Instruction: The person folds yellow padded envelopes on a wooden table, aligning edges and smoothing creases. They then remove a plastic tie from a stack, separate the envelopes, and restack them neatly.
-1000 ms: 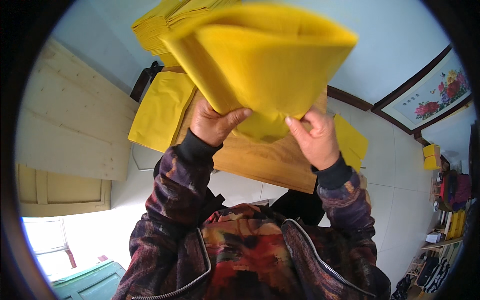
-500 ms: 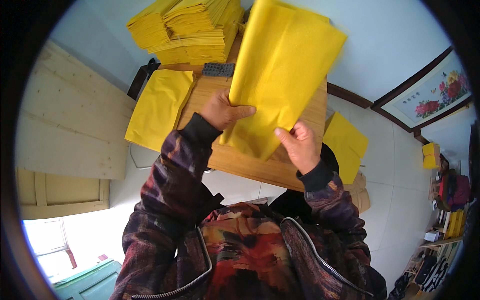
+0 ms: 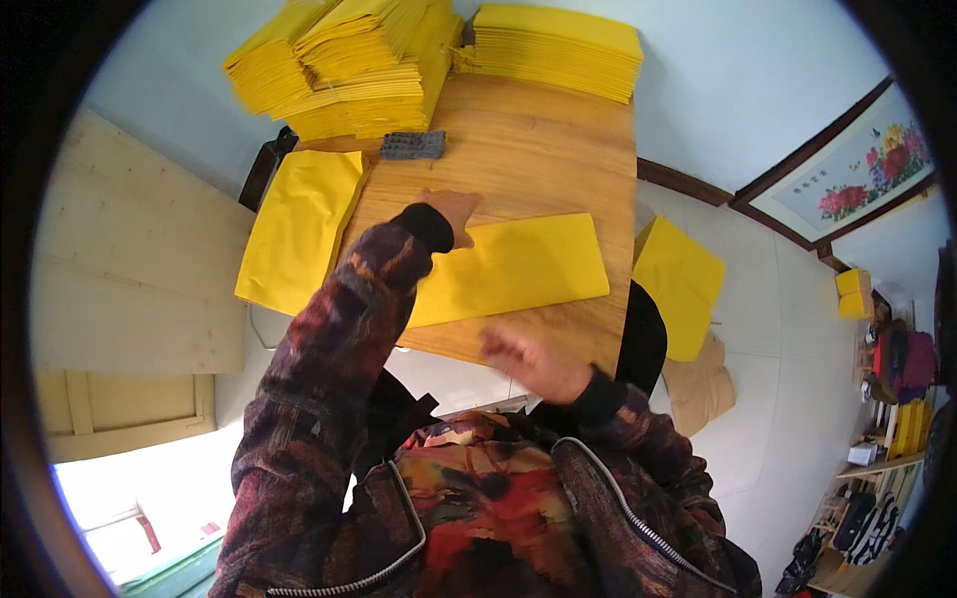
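A yellow folded sheet [image 3: 518, 267], cloth-like, lies lengthwise along the near part of the wooden table [image 3: 538, 149]. My left hand [image 3: 453, 212] is at its far left edge, the thumb apart from the fingers, and the left forearm covers the sheet's left end. Between the sheet and my body, over the table's front edge, is my right hand [image 3: 538, 361]. Its fingers are smeared by motion, and nothing can be made out in them. Farther left lies another flat yellow piece [image 3: 302, 229], and beyond my left hand a dark grey knitted-looking strip [image 3: 413, 146].
Tall stacks of folded yellow pieces [image 3: 374, 85] fill the far left corner, with a lower stack [image 3: 553, 55] at the far right. Beyond the table's right edge are a yellow piece [image 3: 681, 284] and brown paper-like material [image 3: 700, 384]. Pale wooden boards [image 3: 150, 239] stand at left.
The large yellow sheet, held up in both hands before, now lies folded flat on the table. My right hand has let go of it and drawn back toward my body, uncovering the far right stack.
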`<action>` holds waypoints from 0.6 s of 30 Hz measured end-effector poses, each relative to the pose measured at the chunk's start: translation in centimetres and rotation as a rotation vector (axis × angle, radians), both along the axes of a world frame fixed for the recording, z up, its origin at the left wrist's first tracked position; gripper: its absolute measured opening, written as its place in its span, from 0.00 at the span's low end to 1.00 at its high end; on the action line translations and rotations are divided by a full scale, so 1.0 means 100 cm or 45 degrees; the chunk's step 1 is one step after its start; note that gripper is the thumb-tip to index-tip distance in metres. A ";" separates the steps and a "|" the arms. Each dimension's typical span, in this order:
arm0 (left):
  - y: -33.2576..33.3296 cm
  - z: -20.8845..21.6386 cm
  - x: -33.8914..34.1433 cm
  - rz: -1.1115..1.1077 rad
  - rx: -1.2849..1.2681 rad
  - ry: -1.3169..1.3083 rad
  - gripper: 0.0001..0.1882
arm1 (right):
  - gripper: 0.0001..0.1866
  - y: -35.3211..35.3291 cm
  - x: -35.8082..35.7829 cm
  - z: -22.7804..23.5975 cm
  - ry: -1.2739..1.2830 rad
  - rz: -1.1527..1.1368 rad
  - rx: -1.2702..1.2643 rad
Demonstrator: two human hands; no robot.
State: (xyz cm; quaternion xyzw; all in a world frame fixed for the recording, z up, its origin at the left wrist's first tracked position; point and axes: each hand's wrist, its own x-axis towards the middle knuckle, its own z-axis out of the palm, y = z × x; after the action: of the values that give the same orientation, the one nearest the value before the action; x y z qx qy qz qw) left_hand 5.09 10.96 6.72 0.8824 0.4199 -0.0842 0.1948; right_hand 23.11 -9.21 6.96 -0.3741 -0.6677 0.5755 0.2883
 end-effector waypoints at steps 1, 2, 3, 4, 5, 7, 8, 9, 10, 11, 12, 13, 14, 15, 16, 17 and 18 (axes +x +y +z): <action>-0.011 0.000 0.002 0.127 0.194 -0.057 0.27 | 0.16 0.015 0.009 0.006 -0.255 -0.109 0.147; -0.023 -0.002 0.003 0.242 0.438 -0.143 0.26 | 0.15 0.031 0.018 0.011 -0.371 -0.212 0.389; -0.040 -0.007 0.006 0.270 0.410 -0.390 0.24 | 0.14 0.049 0.021 0.011 -0.522 -0.400 0.520; -0.059 -0.016 0.014 0.271 0.445 -0.503 0.25 | 0.14 0.065 0.021 0.008 -0.587 -0.588 0.771; -0.072 -0.025 0.022 0.211 0.418 -0.577 0.26 | 0.14 0.080 0.022 0.004 -0.678 -0.639 0.833; -0.098 -0.044 0.041 0.249 0.486 -0.477 0.28 | 0.16 0.095 0.020 -0.011 -0.828 -0.603 0.827; -0.106 -0.052 0.049 0.296 0.492 -0.438 0.28 | 0.17 0.097 0.017 -0.020 -0.911 -0.587 0.831; -0.113 -0.058 0.055 0.349 0.513 -0.411 0.28 | 0.18 0.099 0.013 -0.029 -0.985 -0.572 0.854; -0.117 -0.063 0.058 0.405 0.487 -0.363 0.28 | 0.19 0.101 0.010 -0.038 -1.097 -0.551 0.839; -0.119 -0.065 0.058 0.411 0.480 -0.354 0.29 | 0.21 0.101 0.012 -0.044 -1.126 -0.503 0.774; -0.120 -0.066 0.057 0.412 0.461 -0.342 0.30 | 0.22 0.102 0.013 -0.050 -1.177 -0.479 0.738; -0.120 -0.066 0.053 0.414 0.429 -0.311 0.31 | 0.23 0.100 0.014 -0.054 -1.199 -0.460 0.789; -0.121 -0.064 0.047 0.429 0.432 -0.324 0.32 | 0.24 0.099 0.016 -0.056 -1.267 -0.450 0.803; -0.123 -0.063 0.042 0.443 0.419 -0.317 0.33 | 0.26 0.099 0.018 -0.058 -1.271 -0.437 0.791; -0.126 -0.061 0.038 0.454 0.416 -0.337 0.34 | 0.26 0.098 0.018 -0.059 -1.269 -0.425 0.790; -0.127 -0.060 0.028 0.482 0.396 -0.292 0.38 | 0.27 0.099 0.019 -0.059 -1.269 -0.421 0.792; -0.127 -0.058 0.018 0.532 0.404 -0.250 0.38 | 0.27 0.099 0.019 -0.059 -1.257 -0.426 0.822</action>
State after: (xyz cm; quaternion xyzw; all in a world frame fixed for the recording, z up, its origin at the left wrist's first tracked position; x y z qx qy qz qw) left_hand 6.84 -1.71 0.89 0.8000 0.5800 0.1105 0.1069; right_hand 25.00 0.69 1.08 -0.5900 -0.7952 0.0498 0.1304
